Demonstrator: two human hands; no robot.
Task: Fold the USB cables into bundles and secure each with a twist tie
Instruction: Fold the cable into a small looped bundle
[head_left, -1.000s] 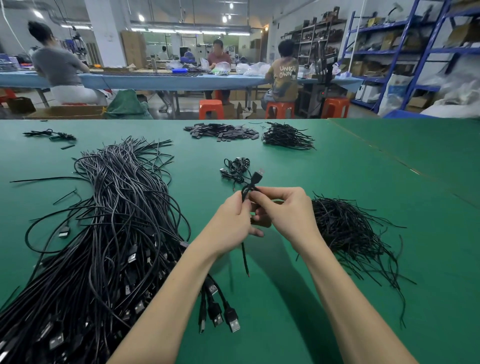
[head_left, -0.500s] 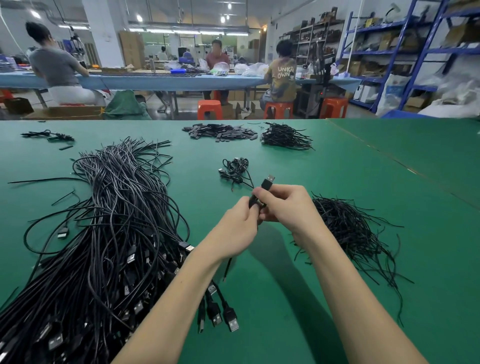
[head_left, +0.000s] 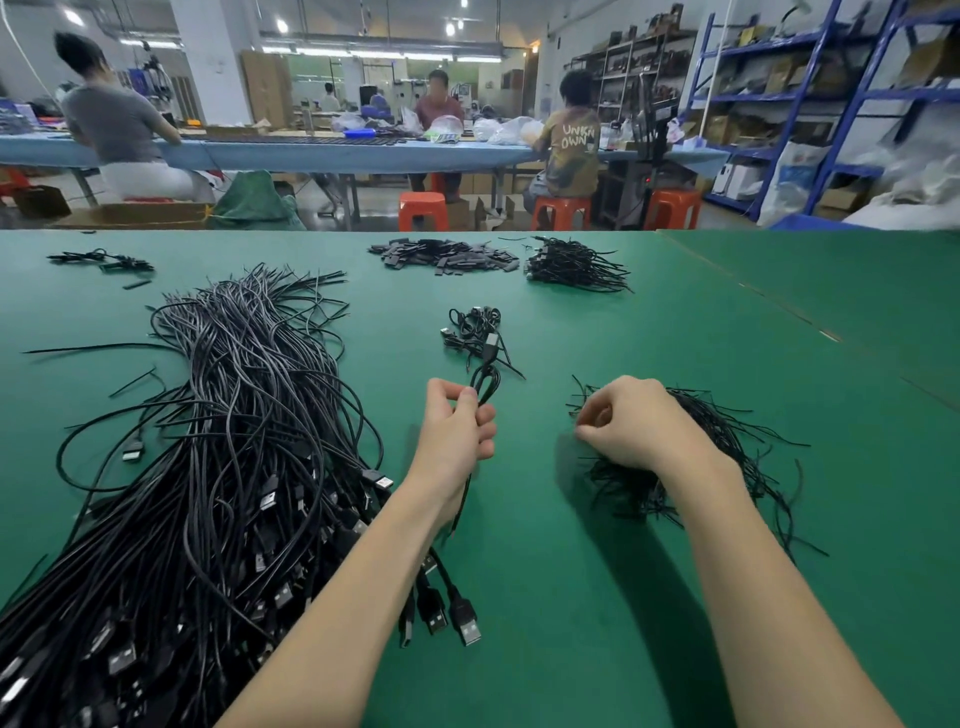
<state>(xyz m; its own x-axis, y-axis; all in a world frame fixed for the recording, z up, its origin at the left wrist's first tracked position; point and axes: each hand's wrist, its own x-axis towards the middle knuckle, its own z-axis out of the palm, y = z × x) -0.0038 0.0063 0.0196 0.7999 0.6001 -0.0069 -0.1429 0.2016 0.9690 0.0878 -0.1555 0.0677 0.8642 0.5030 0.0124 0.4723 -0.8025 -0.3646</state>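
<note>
My left hand (head_left: 457, 426) grips a folded black USB cable (head_left: 485, 374); its loops and plug stick up above the fist and a tail hangs below the wrist. My right hand (head_left: 631, 423) rests on the pile of black twist ties (head_left: 727, 441) at the right, fingers curled with the fingertips at the ties; whether it pinches one is hidden. A big heap of loose black USB cables (head_left: 218, 467) covers the left of the green table (head_left: 571, 571). A few tied bundles (head_left: 475, 332) lie just beyond my left hand.
Far across the table lie a heap of small black flat pieces (head_left: 447, 255), another pile of black ties (head_left: 574, 267) and a few cable bits (head_left: 101, 259) at far left. People sit at a blue bench behind; blue shelving stands at right.
My right hand has let go of the folded cable and moved right onto the twist tie pile. My left hand now holds the cable alone.
</note>
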